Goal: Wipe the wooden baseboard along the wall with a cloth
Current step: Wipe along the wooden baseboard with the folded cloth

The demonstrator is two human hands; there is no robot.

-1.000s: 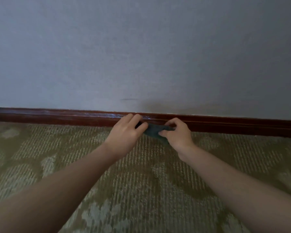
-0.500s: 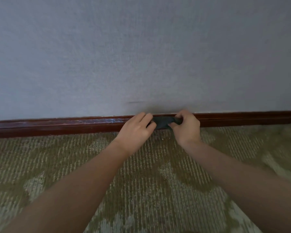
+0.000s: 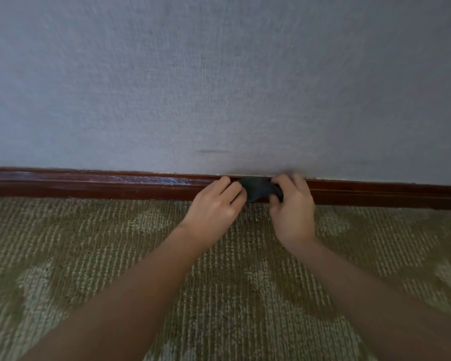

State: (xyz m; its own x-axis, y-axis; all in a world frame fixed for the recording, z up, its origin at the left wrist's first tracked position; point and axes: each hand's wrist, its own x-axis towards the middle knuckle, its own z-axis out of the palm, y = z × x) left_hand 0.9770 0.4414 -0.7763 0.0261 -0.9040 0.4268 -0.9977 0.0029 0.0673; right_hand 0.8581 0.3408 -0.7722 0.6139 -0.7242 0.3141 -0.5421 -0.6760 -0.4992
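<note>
A dark red wooden baseboard (image 3: 102, 185) runs along the foot of the wall across the whole view. A small dark cloth (image 3: 258, 188) is pressed against its face, just right of centre. My left hand (image 3: 216, 209) pinches the cloth's left end with curled fingers. The cloth's right end is gripped by my right hand (image 3: 292, 209), whose fingers reach up to the top edge of the board. Most of the cloth is hidden between the two hands.
A pale grey textured wall (image 3: 219, 87) fills the upper half, with a short dark scuff mark (image 3: 214, 151) above the board. Olive carpet (image 3: 115, 243) with a lighter pattern covers the floor below.
The cloth rose from the carpet edge onto the baseboard's face. Both hands have slid it to the right along the board.
</note>
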